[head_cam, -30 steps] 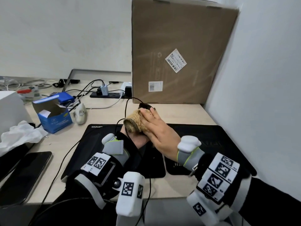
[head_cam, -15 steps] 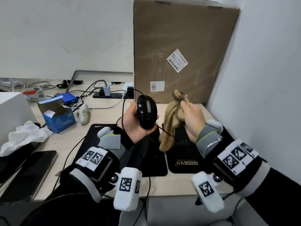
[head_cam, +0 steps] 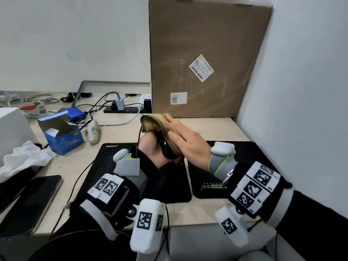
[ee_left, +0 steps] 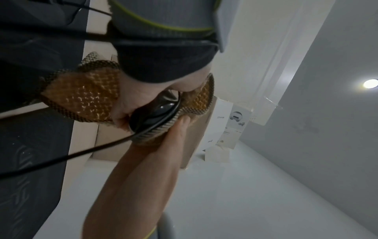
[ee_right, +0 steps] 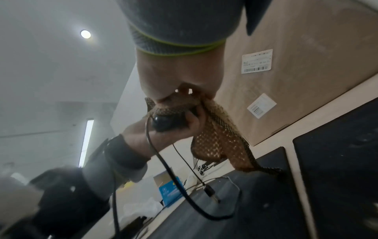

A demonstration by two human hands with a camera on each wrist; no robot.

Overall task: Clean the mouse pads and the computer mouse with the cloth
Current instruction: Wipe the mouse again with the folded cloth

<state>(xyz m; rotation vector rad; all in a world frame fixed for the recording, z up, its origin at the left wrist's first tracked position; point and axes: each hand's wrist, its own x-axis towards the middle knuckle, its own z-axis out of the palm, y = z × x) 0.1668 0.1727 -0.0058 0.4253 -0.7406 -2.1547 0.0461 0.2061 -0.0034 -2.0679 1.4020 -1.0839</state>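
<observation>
At the centre of the head view, our left hand (head_cam: pixel 150 147) curls round the black mouse (head_cam: pixel 166 149), lifted above the pads (head_cam: pixel 250 157). Our right hand (head_cam: pixel 185 140), fingers straight and together, presses the cloth (head_cam: pixel 154 123) onto it. We should rub firmly while gripping steadily, minding the cable (ee_right: pixel 163 163).

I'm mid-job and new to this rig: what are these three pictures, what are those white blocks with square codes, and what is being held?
No robot: a person wears cameras. The wide picture is from the head, the other two from each wrist, looking along the hand. The white coded blocks are wrist-worn gear. The left hand grips a black wired computer mouse above the desk. The right hand presses a tan cloth over it with straight fingers. Two black mouse pads lie below, a blue carton left, a big cardboard box behind.
</observation>
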